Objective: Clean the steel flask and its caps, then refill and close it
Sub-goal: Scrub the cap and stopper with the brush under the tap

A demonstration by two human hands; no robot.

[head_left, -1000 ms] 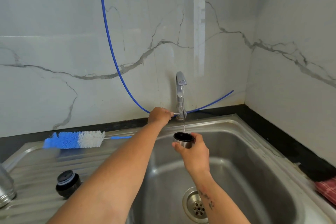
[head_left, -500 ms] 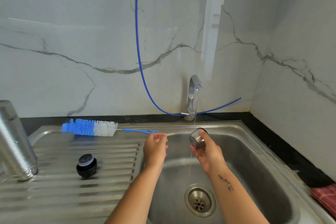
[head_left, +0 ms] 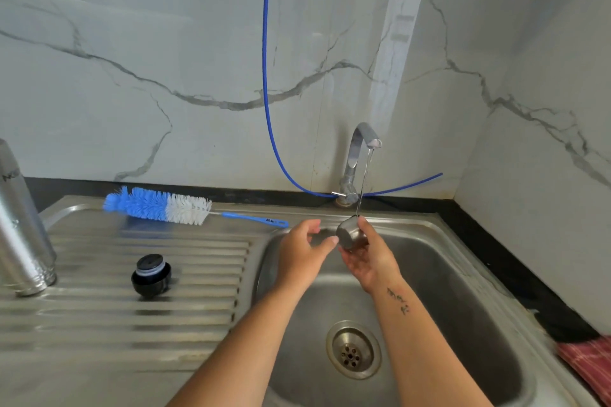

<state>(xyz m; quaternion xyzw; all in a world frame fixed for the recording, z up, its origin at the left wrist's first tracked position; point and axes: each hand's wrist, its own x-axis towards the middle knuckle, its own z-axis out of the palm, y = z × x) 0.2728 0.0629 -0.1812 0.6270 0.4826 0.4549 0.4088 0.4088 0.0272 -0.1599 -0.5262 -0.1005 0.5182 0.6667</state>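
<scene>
My right hand [head_left: 370, 259] holds a small steel cap [head_left: 349, 235] over the sink basin, tilted on its side under a thin stream of water from the tap [head_left: 358, 155]. My left hand [head_left: 302, 249] is beside it, fingers apart, its thumb tip touching the cap's left side. The steel flask [head_left: 20, 231] stands upright at the far left of the draining board, its top cut off by the frame edge. A black inner cap [head_left: 151, 275] sits on the ribbed board. A blue and white bottle brush [head_left: 165, 205] lies along the board's back edge.
The steel sink basin [head_left: 446, 291] has a drain [head_left: 353, 349] at its bottom. A blue hose [head_left: 267, 76] hangs down the marble wall and runs behind the tap. A red cloth [head_left: 588, 363] lies on the dark counter at the right.
My left hand left the tap lever and came down beside the cap. My right hand tipped the cap from mouth-up onto its side. The view shifted left, bringing the flask into sight.
</scene>
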